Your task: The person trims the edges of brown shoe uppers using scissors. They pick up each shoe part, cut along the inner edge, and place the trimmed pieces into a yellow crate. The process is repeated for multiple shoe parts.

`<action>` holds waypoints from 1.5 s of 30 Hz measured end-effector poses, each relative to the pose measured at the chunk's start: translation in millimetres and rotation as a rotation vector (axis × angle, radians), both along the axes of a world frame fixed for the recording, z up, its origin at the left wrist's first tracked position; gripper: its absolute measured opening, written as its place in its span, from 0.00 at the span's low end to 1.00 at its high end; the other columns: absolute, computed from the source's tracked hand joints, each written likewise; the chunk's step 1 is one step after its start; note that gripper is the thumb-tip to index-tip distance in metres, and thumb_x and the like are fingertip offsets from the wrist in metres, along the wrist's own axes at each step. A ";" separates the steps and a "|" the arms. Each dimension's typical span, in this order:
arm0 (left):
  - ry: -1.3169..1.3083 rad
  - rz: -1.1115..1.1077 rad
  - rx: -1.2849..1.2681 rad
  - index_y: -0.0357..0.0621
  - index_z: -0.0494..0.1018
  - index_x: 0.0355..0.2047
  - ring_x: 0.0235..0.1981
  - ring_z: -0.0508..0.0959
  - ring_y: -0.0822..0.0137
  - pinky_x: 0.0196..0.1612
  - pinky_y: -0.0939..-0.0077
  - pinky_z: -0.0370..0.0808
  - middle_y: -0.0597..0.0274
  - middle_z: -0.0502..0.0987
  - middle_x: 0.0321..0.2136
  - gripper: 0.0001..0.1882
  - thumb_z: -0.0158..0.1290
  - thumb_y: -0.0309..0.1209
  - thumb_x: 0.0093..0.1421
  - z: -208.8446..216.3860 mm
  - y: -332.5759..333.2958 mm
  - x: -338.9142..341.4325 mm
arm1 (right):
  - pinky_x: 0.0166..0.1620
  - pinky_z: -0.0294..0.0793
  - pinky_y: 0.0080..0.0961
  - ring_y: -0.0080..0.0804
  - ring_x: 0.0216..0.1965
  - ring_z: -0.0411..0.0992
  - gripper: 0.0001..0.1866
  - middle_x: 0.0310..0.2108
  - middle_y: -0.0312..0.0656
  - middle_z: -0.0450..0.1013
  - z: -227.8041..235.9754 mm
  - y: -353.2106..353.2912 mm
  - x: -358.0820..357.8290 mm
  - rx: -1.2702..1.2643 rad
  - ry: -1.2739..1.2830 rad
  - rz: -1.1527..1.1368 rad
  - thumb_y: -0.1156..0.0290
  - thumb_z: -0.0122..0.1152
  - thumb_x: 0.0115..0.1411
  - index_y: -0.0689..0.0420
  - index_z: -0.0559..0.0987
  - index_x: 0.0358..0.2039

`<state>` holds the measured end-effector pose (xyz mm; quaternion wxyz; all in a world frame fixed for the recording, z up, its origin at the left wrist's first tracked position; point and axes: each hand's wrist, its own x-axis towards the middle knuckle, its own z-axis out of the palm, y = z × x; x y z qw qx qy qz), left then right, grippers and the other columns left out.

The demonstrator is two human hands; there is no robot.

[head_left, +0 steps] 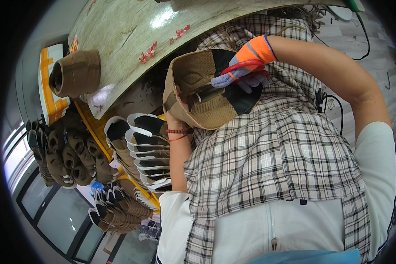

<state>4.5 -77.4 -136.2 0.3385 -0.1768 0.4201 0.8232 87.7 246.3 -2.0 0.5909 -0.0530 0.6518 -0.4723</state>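
A tan and black shoe upper (226, 110) lies across my lap, its opening turned up so the textured inside shows. My left hand (175, 121), bare with red bracelets at the wrist, grips the upper's left edge; most of its fingers are hidden behind the material. In a grey and orange glove, my right hand (246, 61) is closed on red-handled scissors (240, 67). The scissors' metal blades (205, 94) reach down into the upper, close to its inner surface. Whether the blades touch the material I cannot tell.
A curved table (127, 39) runs along the far side, with brown tape rolls (81, 72) at its left end. Left of my arm stand stacked uppers with white rims (152, 158), by a yellow crate (92, 127). More brown shoes (70, 154) sit farther left. A black cable (341, 114) hangs at right.
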 end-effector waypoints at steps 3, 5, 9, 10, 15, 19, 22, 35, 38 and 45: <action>0.021 0.000 -0.023 0.40 0.68 0.51 0.40 0.76 0.68 0.47 0.69 0.74 0.59 0.76 0.41 0.18 0.46 0.35 0.64 -18.5 -11.2 -4.7 | 0.24 0.78 0.28 0.32 0.17 0.72 0.55 0.18 0.45 0.71 5.7 -2.2 3.3 0.042 -0.007 -0.019 0.19 0.32 0.48 0.68 0.79 0.27; 0.017 -0.003 -0.016 0.40 0.68 0.52 0.40 0.76 0.67 0.46 0.69 0.74 0.58 0.76 0.41 0.18 0.45 0.36 0.65 -21.4 -12.1 -6.9 | 0.24 0.78 0.28 0.33 0.17 0.72 0.55 0.19 0.46 0.71 2.7 -2.8 2.3 0.037 -0.009 -0.021 0.18 0.32 0.47 0.68 0.79 0.27; -0.042 0.005 0.056 0.40 0.67 0.52 0.40 0.76 0.66 0.46 0.69 0.75 0.55 0.76 0.42 0.19 0.42 0.37 0.65 -15.3 -13.0 -4.0 | 0.23 0.78 0.28 0.32 0.16 0.71 0.55 0.18 0.46 0.71 -1.2 -6.9 -2.7 0.012 -0.017 -0.026 0.18 0.33 0.46 0.68 0.79 0.26; -0.052 0.015 0.055 0.40 0.66 0.53 0.40 0.76 0.66 0.45 0.69 0.75 0.54 0.76 0.42 0.19 0.41 0.37 0.65 -15.2 -12.7 -3.6 | 0.23 0.78 0.28 0.32 0.16 0.71 0.55 0.17 0.45 0.70 0.2 -7.8 -3.1 0.010 -0.019 -0.031 0.18 0.33 0.46 0.68 0.79 0.26; -0.224 0.047 0.184 0.39 0.66 0.53 0.40 0.76 0.60 0.44 0.64 0.76 0.52 0.75 0.43 0.21 0.39 0.39 0.66 -6.4 -13.0 -2.3 | 0.23 0.78 0.28 0.32 0.15 0.70 0.53 0.15 0.44 0.69 1.6 -8.9 -4.8 -0.006 -0.003 -0.028 0.20 0.35 0.48 0.68 0.79 0.24; -0.251 -0.064 0.387 0.38 0.64 0.55 0.41 0.76 0.55 0.44 0.61 0.76 0.50 0.74 0.44 0.25 0.38 0.43 0.66 -17.3 -25.5 -4.8 | 0.21 0.77 0.28 0.32 0.14 0.69 0.49 0.14 0.43 0.68 -0.7 -12.4 -2.5 0.013 -0.003 -0.041 0.24 0.38 0.52 0.67 0.79 0.24; -0.114 -0.132 0.321 0.38 0.64 0.56 0.43 0.75 0.54 0.46 0.59 0.76 0.49 0.73 0.46 0.26 0.36 0.45 0.66 -32.8 -34.9 -8.2 | 0.19 0.75 0.26 0.31 0.13 0.69 0.45 0.13 0.41 0.68 4.9 -15.8 1.1 0.078 0.050 -0.050 0.27 0.42 0.55 0.65 0.78 0.22; 0.657 -0.431 -0.359 0.38 0.67 0.54 0.41 0.74 0.72 0.42 0.75 0.75 0.62 0.74 0.45 0.22 0.54 0.35 0.63 43.6 48.6 12.6 | 0.24 0.71 0.23 0.27 0.16 0.67 0.44 0.13 0.36 0.67 -26.4 29.1 62.2 -0.103 -0.161 -0.184 0.28 0.36 0.57 0.63 0.79 0.31; 0.662 -0.516 -0.417 0.38 0.67 0.54 0.42 0.74 0.71 0.43 0.74 0.75 0.62 0.74 0.45 0.22 0.54 0.35 0.62 60.2 58.4 6.2 | 0.26 0.72 0.22 0.25 0.17 0.66 0.52 0.15 0.36 0.64 -35.1 36.3 61.3 -0.191 -0.228 -0.239 0.23 0.31 0.53 0.68 0.77 0.33; 0.503 -0.412 -0.217 0.39 0.66 0.56 0.45 0.74 0.67 0.48 0.70 0.75 0.60 0.73 0.47 0.25 0.55 0.36 0.62 80.8 67.1 16.0 | 0.26 0.74 0.25 0.24 0.17 0.65 0.52 0.15 0.36 0.64 -37.6 36.9 42.0 -0.178 -0.225 -0.149 0.23 0.28 0.53 0.67 0.78 0.34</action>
